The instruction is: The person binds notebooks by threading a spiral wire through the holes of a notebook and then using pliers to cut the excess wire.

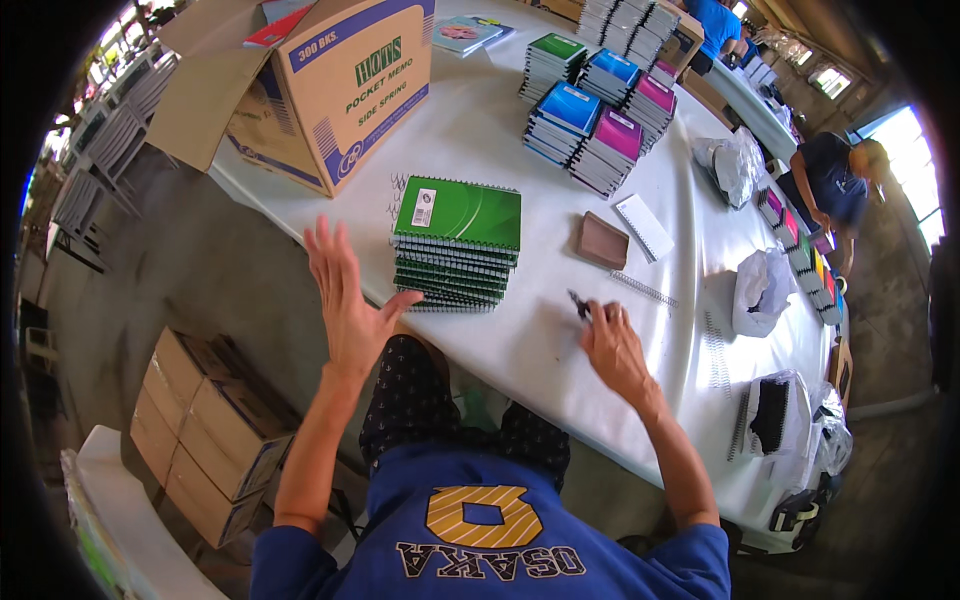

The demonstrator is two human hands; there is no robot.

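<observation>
My left hand (345,290) is raised with fingers spread, holding nothing, just left of a stack of green spiral notebooks (458,240) on the white table (530,340). My right hand (612,345) rests on the table to the right of the stack, fingers closed on a small dark tool (579,303). Beyond that hand lie a loose wire spiral (643,289), a brown cover piece (603,241) and a small white notepad (644,227).
A large open cardboard box (330,80) stands at the table's far left. Stacks of blue, pink and green notebooks (595,115) sit farther back. Plastic bags (760,290) and more spirals lie at the right. Cartons (210,430) are stacked on the floor at left. Other people work at the far right.
</observation>
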